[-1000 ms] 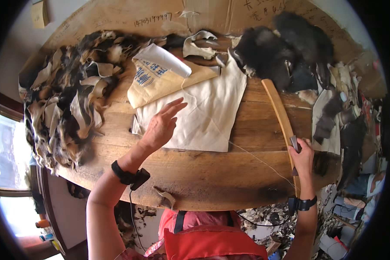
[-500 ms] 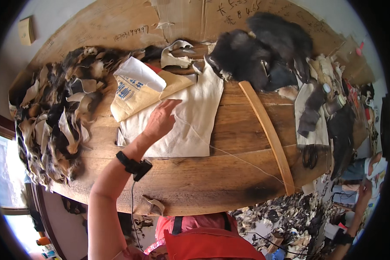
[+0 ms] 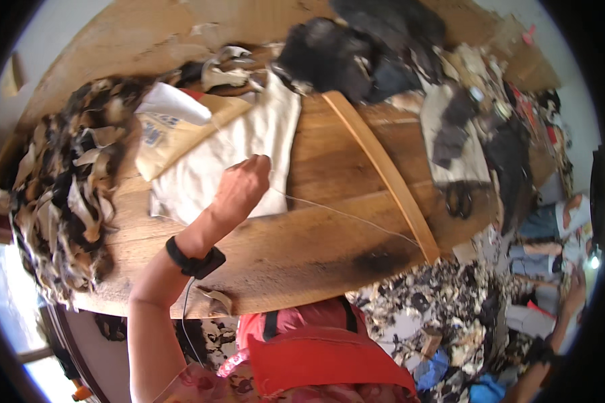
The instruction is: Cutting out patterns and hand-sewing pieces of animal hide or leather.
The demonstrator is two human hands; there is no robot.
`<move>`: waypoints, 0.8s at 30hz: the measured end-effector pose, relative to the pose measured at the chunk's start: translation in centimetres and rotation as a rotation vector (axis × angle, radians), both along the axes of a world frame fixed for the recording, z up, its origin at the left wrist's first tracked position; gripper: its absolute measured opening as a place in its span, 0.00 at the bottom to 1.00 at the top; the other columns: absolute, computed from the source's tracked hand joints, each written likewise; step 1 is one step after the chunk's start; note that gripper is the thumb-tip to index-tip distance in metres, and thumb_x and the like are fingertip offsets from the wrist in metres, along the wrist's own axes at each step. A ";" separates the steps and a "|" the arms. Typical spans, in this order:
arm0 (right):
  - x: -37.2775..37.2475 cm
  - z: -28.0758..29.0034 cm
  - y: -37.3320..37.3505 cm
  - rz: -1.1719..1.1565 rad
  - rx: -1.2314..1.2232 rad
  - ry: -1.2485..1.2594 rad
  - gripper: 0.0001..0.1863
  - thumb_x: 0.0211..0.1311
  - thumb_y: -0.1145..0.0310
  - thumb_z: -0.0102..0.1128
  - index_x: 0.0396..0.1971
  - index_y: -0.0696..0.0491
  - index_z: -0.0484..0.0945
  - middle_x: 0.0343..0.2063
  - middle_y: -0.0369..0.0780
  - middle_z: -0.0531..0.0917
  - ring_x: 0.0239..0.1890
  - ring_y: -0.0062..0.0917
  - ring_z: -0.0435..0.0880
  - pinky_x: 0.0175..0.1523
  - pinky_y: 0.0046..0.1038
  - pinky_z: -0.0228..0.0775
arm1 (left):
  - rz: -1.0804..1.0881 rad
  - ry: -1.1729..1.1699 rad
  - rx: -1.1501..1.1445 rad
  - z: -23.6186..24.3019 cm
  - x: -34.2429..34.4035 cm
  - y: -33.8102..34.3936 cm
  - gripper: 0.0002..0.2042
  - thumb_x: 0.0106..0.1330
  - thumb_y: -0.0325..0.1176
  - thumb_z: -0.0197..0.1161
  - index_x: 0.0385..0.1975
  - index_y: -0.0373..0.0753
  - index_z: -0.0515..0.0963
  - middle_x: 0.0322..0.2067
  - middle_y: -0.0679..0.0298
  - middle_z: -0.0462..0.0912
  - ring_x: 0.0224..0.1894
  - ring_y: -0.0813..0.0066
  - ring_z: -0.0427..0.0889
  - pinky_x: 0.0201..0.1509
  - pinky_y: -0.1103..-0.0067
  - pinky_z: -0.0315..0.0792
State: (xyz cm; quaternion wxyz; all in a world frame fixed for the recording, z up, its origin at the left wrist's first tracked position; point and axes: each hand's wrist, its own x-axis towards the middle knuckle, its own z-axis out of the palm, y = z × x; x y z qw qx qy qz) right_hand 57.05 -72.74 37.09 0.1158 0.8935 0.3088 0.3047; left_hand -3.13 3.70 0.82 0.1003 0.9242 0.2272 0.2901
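Note:
My left hand [image 3: 242,188] is closed over the lower right part of a white sheet of cloth or hide [image 3: 205,164], its fingers curled in. A thin pale thread [image 3: 343,213] runs from this hand to the right, as far as a curved wooden strip [image 3: 383,171]. On the sheet's upper left lies a tan paper packet [image 3: 171,141] with a folded white flap. My right hand [image 3: 574,294] reaches far out at the right rim; blur and distance hide its fingers and anything in them. Both wrists wear black bands.
Fur scraps [image 3: 64,195] heap along the table's left side. Dark fur pelts [image 3: 329,60] lie at the back, and more fur pieces [image 3: 454,134] at the right. Below the table [image 3: 282,262], scraps [image 3: 444,309] cover the floor. Another person [image 3: 544,221] is at the far right.
The view has shifted, so the table sits higher and further left. My left hand's extended fingers have curled into a fist, now nearer the sheet's right edge. The thread looks straighter.

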 end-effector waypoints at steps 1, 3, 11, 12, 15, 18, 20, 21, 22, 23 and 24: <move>1.4 -6.9 6.2 -0.083 0.379 0.291 0.19 0.69 0.63 0.58 0.53 0.61 0.78 0.46 0.44 0.85 0.46 0.32 0.83 0.51 0.32 0.73 | 0.039 0.005 0.024 2.6 1.4 -2.2 0.06 0.56 0.19 0.57 0.30 0.36 0.69 0.22 0.55 0.75 0.26 0.52 0.79 0.29 0.63 0.74; -2.5 -11.8 17.2 0.018 0.506 0.524 0.20 0.66 0.61 0.64 0.50 0.60 0.80 0.41 0.39 0.84 0.40 0.21 0.78 0.46 0.26 0.71 | 0.027 0.010 -0.051 4.3 0.8 -2.5 0.06 0.60 0.20 0.58 0.33 0.36 0.70 0.23 0.55 0.77 0.26 0.55 0.81 0.28 0.66 0.74; -16.8 -17.1 40.5 0.510 0.280 0.460 0.17 0.51 0.71 0.75 0.41 0.60 0.83 0.29 0.41 0.81 0.30 0.27 0.81 0.36 0.27 0.72 | -0.571 0.034 -0.747 10.5 3.6 -12.4 0.07 0.64 0.21 0.58 0.38 0.39 0.79 0.42 0.56 0.82 0.44 0.63 0.81 0.48 0.71 0.78; -17.4 -17.2 42.2 0.637 0.222 0.428 0.18 0.50 0.72 0.75 0.41 0.59 0.82 0.30 0.43 0.81 0.29 0.31 0.82 0.36 0.28 0.73 | -0.913 0.049 -0.872 10.7 4.9 -14.7 0.12 0.64 0.22 0.60 0.47 0.38 0.76 0.51 0.55 0.78 0.53 0.60 0.78 0.56 0.69 0.75; -19.2 -16.3 45.0 0.789 0.169 0.475 0.19 0.47 0.73 0.75 0.42 0.59 0.82 0.31 0.45 0.81 0.30 0.38 0.81 0.37 0.30 0.74 | -1.259 -0.316 -0.978 12.7 8.0 -20.2 0.19 0.67 0.24 0.61 0.58 0.34 0.71 0.53 0.51 0.78 0.48 0.58 0.82 0.56 0.68 0.80; -19.4 -14.6 45.1 0.826 0.130 0.468 0.20 0.47 0.75 0.75 0.42 0.59 0.82 0.32 0.44 0.81 0.31 0.36 0.81 0.38 0.30 0.74 | -0.823 0.009 -1.247 14.1 8.2 -15.1 0.21 0.65 0.21 0.61 0.59 0.35 0.72 0.51 0.57 0.82 0.42 0.70 0.87 0.47 0.77 0.83; -19.3 -14.2 45.4 0.805 0.125 0.478 0.20 0.47 0.75 0.75 0.43 0.59 0.82 0.32 0.44 0.81 0.31 0.35 0.82 0.38 0.29 0.74 | -0.466 0.058 -0.871 9.6 7.4 -12.3 0.17 0.65 0.21 0.60 0.54 0.34 0.77 0.44 0.58 0.85 0.39 0.69 0.87 0.43 0.77 0.84; -19.5 -14.0 45.8 0.794 0.157 0.491 0.20 0.47 0.75 0.75 0.43 0.59 0.82 0.30 0.42 0.80 0.29 0.30 0.80 0.36 0.27 0.72 | -0.364 0.056 -0.790 6.5 6.6 -11.1 0.13 0.65 0.20 0.60 0.49 0.35 0.80 0.41 0.55 0.86 0.36 0.68 0.88 0.40 0.77 0.84; -19.8 -13.6 45.5 0.760 0.178 0.495 0.20 0.48 0.75 0.75 0.43 0.59 0.82 0.29 0.40 0.80 0.27 0.26 0.77 0.34 0.25 0.70 | -0.192 0.192 -0.893 5.4 6.5 -11.1 0.13 0.66 0.26 0.61 0.49 0.38 0.81 0.51 0.49 0.81 0.51 0.58 0.84 0.52 0.67 0.81; -20.5 -13.1 45.4 0.750 0.167 0.483 0.20 0.48 0.75 0.75 0.43 0.59 0.82 0.29 0.40 0.80 0.27 0.26 0.77 0.34 0.25 0.70 | -0.208 0.182 -0.899 3.1 6.6 -11.9 0.13 0.66 0.26 0.61 0.49 0.38 0.81 0.51 0.49 0.81 0.51 0.58 0.84 0.52 0.67 0.81; -21.1 -12.8 45.5 0.714 0.206 0.499 0.20 0.48 0.75 0.75 0.44 0.59 0.82 0.28 0.38 0.78 0.25 0.23 0.73 0.32 0.24 0.66 | -0.246 0.239 -0.467 -0.4 6.6 -13.1 0.13 0.66 0.30 0.60 0.50 0.39 0.80 0.56 0.47 0.76 0.59 0.52 0.75 0.59 0.62 0.75</move>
